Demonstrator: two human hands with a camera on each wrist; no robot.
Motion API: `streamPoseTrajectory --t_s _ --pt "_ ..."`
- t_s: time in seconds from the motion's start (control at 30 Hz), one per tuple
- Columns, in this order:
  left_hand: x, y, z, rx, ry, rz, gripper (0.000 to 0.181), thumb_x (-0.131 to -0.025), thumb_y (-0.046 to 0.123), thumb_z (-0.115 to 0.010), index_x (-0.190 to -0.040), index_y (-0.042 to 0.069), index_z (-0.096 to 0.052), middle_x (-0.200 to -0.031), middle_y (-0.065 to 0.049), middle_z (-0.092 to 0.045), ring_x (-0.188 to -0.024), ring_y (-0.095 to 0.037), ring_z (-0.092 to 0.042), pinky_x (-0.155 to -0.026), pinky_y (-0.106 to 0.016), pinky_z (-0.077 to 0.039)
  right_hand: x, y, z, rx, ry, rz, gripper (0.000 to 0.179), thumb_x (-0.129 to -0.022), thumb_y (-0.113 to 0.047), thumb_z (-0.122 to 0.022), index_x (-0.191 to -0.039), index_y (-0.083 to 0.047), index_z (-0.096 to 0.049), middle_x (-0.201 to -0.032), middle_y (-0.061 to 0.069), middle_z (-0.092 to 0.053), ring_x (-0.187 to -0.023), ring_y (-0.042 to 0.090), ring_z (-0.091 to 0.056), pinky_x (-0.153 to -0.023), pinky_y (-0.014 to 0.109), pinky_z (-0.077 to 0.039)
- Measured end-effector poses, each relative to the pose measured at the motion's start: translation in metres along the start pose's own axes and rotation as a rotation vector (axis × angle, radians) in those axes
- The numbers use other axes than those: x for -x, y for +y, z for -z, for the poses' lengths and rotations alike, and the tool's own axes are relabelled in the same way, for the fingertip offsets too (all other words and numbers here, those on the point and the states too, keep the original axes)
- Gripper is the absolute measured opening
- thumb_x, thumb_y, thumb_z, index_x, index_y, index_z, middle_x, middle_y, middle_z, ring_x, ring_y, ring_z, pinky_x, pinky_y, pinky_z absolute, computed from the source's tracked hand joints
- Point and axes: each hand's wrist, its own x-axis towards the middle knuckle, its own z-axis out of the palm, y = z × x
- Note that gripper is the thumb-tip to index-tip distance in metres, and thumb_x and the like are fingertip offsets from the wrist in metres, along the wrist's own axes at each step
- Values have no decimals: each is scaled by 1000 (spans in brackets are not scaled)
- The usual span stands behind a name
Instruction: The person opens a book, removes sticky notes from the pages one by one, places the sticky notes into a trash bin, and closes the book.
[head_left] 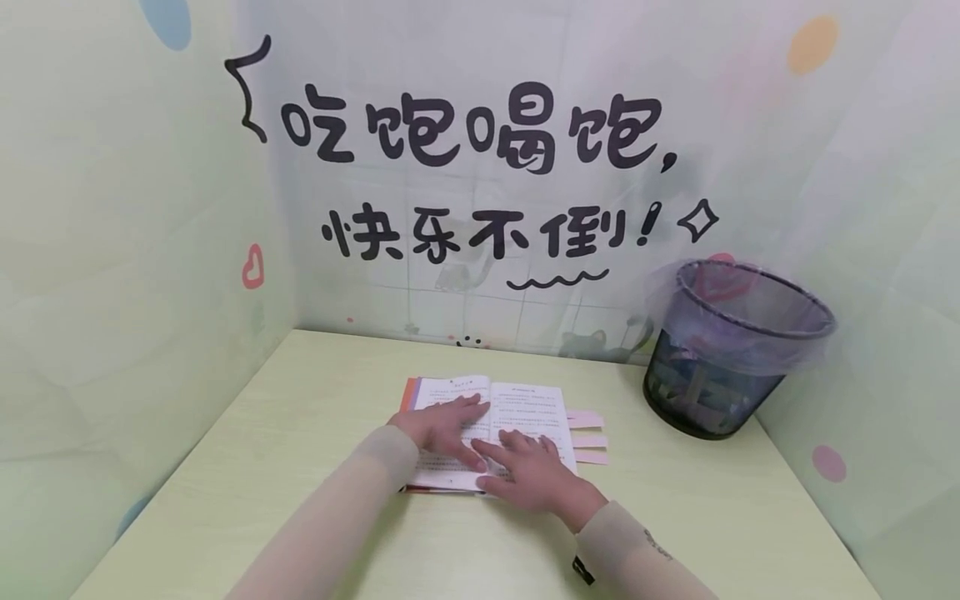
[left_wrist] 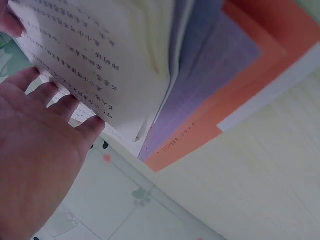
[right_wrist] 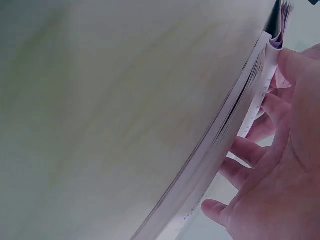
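Note:
An open book (head_left: pixel 528 408) with printed pages lies on the table, and pink tabs (head_left: pixel 591 442) stick out past its right edge. My left hand (head_left: pixel 444 427) rests over the left page with its fingers spread toward the fold. Lower on the book, my right hand (head_left: pixel 531 473) lies across the right page, its fingertips reaching the fold. In the left wrist view, the orange and purple cover flap (left_wrist: pixel 205 85) shows beneath the pages. The right wrist view has the book's page edges (right_wrist: pixel 225 125) beside the extended fingers of the right hand (right_wrist: pixel 285 155).
A black mesh wastebasket (head_left: pixel 712 392) with a translucent liner stands at the table's back right. Behind the pale table (head_left: pixel 300 400) rises a wall sheet (head_left: pixel 480 50) with black lettering. Further sheets enclose the left and right sides.

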Motion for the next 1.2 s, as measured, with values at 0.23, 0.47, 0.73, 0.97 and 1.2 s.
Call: streamPoseTrajectory --t_s 0.23,0.47,0.73,0.97,1.2 --pt "-3 2 -2 46 -3 2 111 -86 58 -90 -175 28 -31 -186 2 -17 -174 -29 -13 -138 -65 -18 1 8 9 -18 7 -12 61 -110 -54 -58 -164 -28 -53 -169 13 -53 -159 39 -46 -127 79 -25" --pt "-5 3 -3 48 -2 9 111 -85 56 -91 -175 28 -32 -186 2 -19 -173 -28 -16 -139 -60 -20 2 25 24 55 157 -245 51 -105 -36 -70 -146 -7 -68 -145 18 -70 -140 40 -62 -118 67 -43" --pt "-4 2 -3 74 -5 23 113 -84 53 -93 -175 29 -31 -186 4 -18 -174 -27 -13 -139 -60 -18 7 45 35 94 216 -504 43 -103 -35 -75 -117 5 -76 -110 17 -71 -97 29 -63 -93 50 -59" --pt "-4 0 -4 78 -2 24 112 -84 52 -93 -175 27 -32 -186 3 -18 -174 -28 -14 -140 -59 -17 8 45 36 70 184 -560 47 -102 -41 -76 -110 5 -75 -101 13 -65 -88 25 -56 -79 44 -54" --pt "-6 0 -5 80 3 25 111 -84 52 -93 -174 27 -33 -186 3 -19 -174 -28 -15 -140 -59 -18 7 44 34 51 207 -565 54 -99 -40 -80 -121 9 -71 -111 18 -66 -90 27 -59 -82 46 -56"
